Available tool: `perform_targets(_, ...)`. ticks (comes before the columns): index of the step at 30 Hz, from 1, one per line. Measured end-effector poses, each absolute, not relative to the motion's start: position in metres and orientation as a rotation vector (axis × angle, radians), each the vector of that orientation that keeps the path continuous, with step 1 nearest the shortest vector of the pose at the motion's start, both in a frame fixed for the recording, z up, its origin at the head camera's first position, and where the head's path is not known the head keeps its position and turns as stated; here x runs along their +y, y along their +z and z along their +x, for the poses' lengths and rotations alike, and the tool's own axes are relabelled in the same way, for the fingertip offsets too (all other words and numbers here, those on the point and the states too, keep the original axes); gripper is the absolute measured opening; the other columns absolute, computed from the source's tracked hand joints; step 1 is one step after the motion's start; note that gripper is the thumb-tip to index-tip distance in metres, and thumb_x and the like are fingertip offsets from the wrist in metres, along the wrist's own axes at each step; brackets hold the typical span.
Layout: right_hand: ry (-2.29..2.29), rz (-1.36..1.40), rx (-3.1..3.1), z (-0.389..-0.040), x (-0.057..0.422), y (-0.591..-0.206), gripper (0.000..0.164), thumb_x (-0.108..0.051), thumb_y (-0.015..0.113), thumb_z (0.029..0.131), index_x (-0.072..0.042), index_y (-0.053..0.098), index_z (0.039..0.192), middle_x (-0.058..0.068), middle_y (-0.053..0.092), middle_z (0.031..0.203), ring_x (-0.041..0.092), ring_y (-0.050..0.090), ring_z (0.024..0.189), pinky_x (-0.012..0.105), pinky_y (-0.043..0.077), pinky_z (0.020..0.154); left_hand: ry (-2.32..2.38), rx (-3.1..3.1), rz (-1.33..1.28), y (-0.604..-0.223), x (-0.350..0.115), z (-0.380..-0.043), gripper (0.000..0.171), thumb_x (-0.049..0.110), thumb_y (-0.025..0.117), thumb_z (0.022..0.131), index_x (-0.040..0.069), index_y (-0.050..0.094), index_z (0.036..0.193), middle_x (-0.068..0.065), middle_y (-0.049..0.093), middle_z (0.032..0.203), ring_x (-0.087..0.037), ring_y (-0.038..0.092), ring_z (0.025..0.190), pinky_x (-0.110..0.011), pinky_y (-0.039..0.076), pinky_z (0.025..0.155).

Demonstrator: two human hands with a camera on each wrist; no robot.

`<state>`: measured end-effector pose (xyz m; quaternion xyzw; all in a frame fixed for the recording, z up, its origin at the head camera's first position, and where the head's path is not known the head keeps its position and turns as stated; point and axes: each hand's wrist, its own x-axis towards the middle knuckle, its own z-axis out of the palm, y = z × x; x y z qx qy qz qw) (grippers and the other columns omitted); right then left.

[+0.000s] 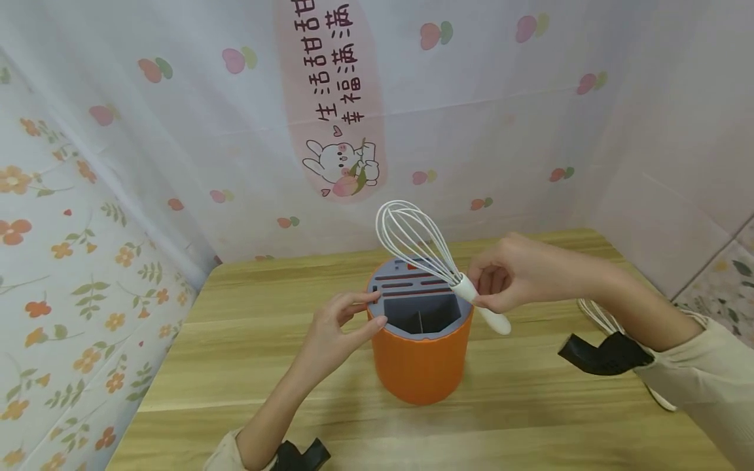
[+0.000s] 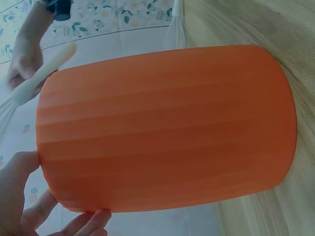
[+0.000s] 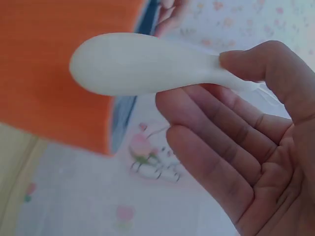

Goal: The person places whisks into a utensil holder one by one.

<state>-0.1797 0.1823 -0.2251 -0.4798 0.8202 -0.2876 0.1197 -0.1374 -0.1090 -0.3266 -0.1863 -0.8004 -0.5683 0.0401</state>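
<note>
A white whisk (image 1: 415, 239) slants over the top of an orange utensil holder (image 1: 421, 366), its wire loops up and to the left. My right hand (image 1: 515, 275) pinches it near the top of the handle (image 3: 133, 64) between thumb and fingers. The holder stands upright; its grey slotted lid (image 1: 421, 332) has several narrow slots and a large divided opening at the front. My left hand (image 1: 341, 330) holds the holder's left rim, thumb toward the front and fingers farther back. In the left wrist view its fingers (image 2: 101, 221) touch the orange wall.
A second whisk (image 1: 597, 314) lies on the wooden table (image 1: 259, 353) at the right, partly hidden by my right forearm. Patterned curtains (image 1: 501, 150) hang behind the table and along its sides. Black wrist mounts (image 1: 607, 353) sit on both wrists.
</note>
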Motion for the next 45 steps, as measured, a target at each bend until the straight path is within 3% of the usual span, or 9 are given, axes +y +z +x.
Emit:
perform_targets(7, -0.783, -1.457, 2.383, -0.185, 0.15, -0.206, 0.008, -0.008, 0.066, 0.079, -0.015, 0.063, 0.078, -0.011, 0.061, 0.07, 0.004, 0.061, 0.062, 0.025, 0.053, 0.059, -1.744, -2.452, -0.558, -0.302, -0.101, -0.124, 0.033, 0.004, 0.069, 0.081, -0.001, 0.062, 0.112, -0.013, 0.057, 0.115, -0.027, 0.056, 0.107, -0.044, 0.036, 0.1)
perform_targets(10, -0.784, -1.488, 2.368, -0.189, 0.139, -0.202, 0.006, -0.009, 0.066, 0.08, -0.014, 0.063, 0.078, -0.01, 0.061, 0.071, 0.004, 0.061, 0.063, 0.025, 0.053, 0.059, -1.737, -2.456, -0.569, -0.299, -0.1, -0.123, 0.033, 0.002, 0.068, 0.081, -0.003, 0.061, 0.112, -0.014, 0.057, 0.114, -0.028, 0.056, 0.107, -0.046, 0.037, 0.099)
perform_targets(15, -0.788, -1.477, 2.322, -0.196, 0.122, -0.203, 0.003, -0.013, 0.066, 0.082, -0.013, 0.063, 0.08, -0.007, 0.063, 0.073, 0.005, 0.062, 0.065, 0.027, 0.053, 0.055, -1.739, -2.45, -0.571, -0.318, -0.104, -0.133, 0.033, 0.009, 0.07, 0.081, 0.005, 0.063, 0.113, -0.007, 0.057, 0.115, -0.022, 0.056, 0.107, -0.044, 0.037, 0.099)
perform_targets(23, -0.749, -1.534, 2.255, -0.206, 0.1, -0.217, 0.002, -0.013, 0.064, 0.081, -0.011, 0.065, 0.081, -0.008, 0.063, 0.075, 0.003, 0.062, 0.068, 0.025, 0.053, 0.063, -1.725, -2.409, -0.609, -0.33, -0.105, -0.141, 0.03, 0.018, 0.073, 0.08, 0.015, 0.065, 0.109, 0.001, 0.058, 0.112, -0.013, 0.056, 0.104, -0.043, 0.04, 0.097)
perform_targets(32, -0.696, -1.515, 2.206, -0.209, 0.093, -0.233, 0.003, -0.01, 0.064, 0.083, -0.011, 0.061, 0.082, -0.008, 0.063, 0.078, 0.002, 0.062, 0.072, 0.023, 0.053, 0.067, -1.741, -2.439, -0.574, -0.329, -0.102, -0.142, 0.024, 0.015, 0.072, 0.08, 0.015, 0.064, 0.103, 0.002, 0.058, 0.109, -0.013, 0.055, 0.105, -0.039, 0.04, 0.097)
perform_targets(40, -0.692, -1.472, 2.146, -0.212, 0.09, -0.243, 0.002, -0.006, 0.065, 0.082, -0.006, 0.064, 0.083, -0.007, 0.063, 0.078, 0.004, 0.062, 0.074, 0.022, 0.052, 0.069, -1.751, -2.427, -0.55, -0.302, -0.098, -0.126, 0.028, 0.001, 0.069, 0.08, 0.003, 0.063, 0.107, -0.007, 0.059, 0.113, -0.022, 0.055, 0.107, -0.045, 0.039, 0.097)
perform_targets(45, -0.611, -1.452, 2.188, -0.212, 0.086, -0.245, 0.004, -0.007, 0.067, 0.081, -0.01, 0.064, 0.08, -0.009, 0.063, 0.075, 0.002, 0.061, 0.071, 0.021, 0.051, 0.067, -1.758, -2.424, -0.543, -0.315, -0.103, -0.132, 0.031, 0.005, 0.07, 0.08, 0.009, 0.063, 0.11, -0.003, 0.059, 0.115, -0.018, 0.055, 0.107, -0.045, 0.038, 0.098)
